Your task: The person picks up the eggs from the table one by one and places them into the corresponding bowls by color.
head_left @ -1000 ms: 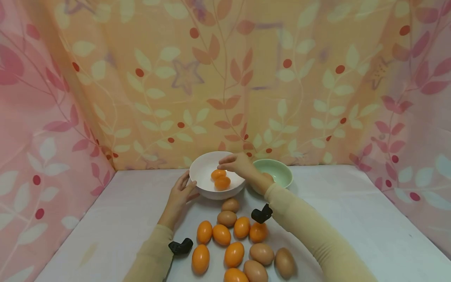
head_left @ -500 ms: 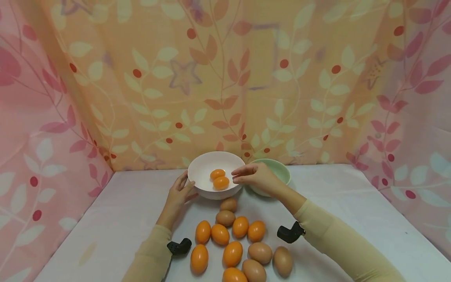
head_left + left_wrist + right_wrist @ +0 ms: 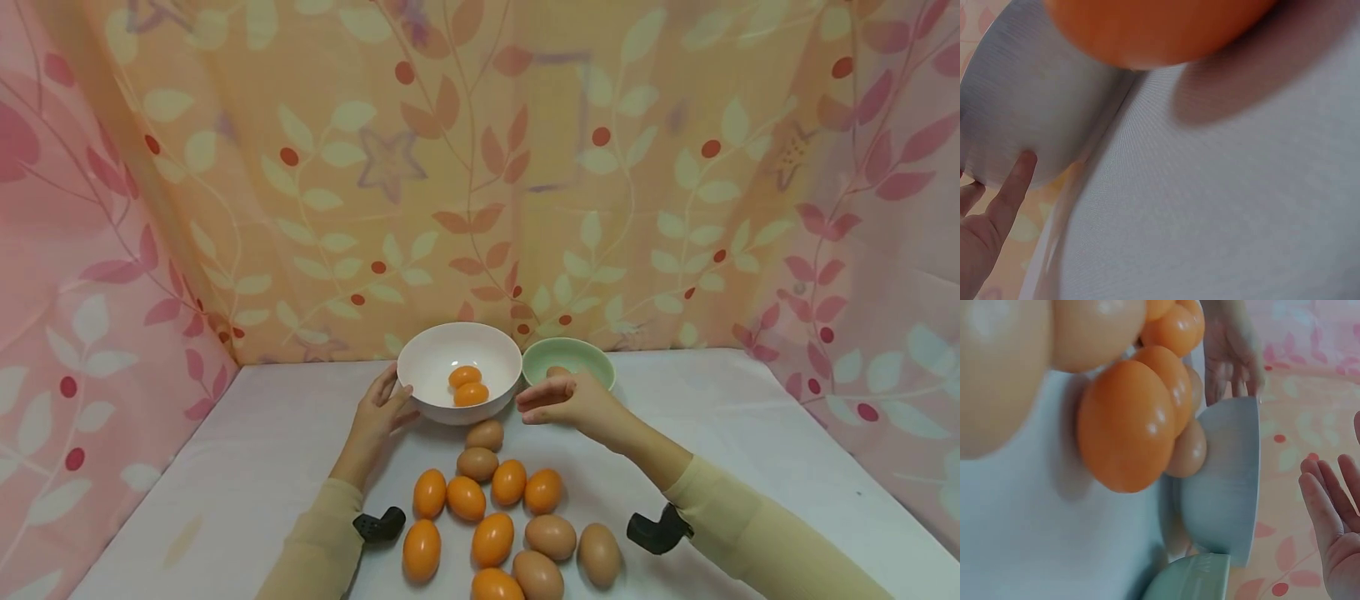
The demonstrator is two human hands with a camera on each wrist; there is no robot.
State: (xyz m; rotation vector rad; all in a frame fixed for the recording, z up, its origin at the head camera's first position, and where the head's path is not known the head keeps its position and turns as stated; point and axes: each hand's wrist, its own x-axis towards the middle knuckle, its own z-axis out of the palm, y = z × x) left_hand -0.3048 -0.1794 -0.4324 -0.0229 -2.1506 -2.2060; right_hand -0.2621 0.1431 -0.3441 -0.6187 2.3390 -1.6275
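Note:
At the left side of the white bowl (image 3: 427,404), my left hand (image 3: 378,408) rests its fingers and thumb against the outer wall and rim; in the left wrist view an extended finger (image 3: 1019,175) touches the wall. Two orange eggs (image 3: 471,394) lie in that bowl. My right hand (image 3: 573,408) hovers in front of the green bowl (image 3: 577,350), fingers extended and holding nothing. Part of a brown egg (image 3: 558,372) shows inside the green bowl, partly hidden by the hand. The right wrist view also has the right hand's spread fingers (image 3: 1329,494).
Several orange eggs (image 3: 492,540) and brown eggs (image 3: 551,537) lie on the white-covered table (image 3: 285,433) between the arms. Two brown eggs line up just before the white bowl. Patterned cloth (image 3: 480,167) stands behind and at both sides.
My right hand has moved away from above the white bowl, to the right and toward me, in front of the green bowl. The left hand stays at the white bowl.

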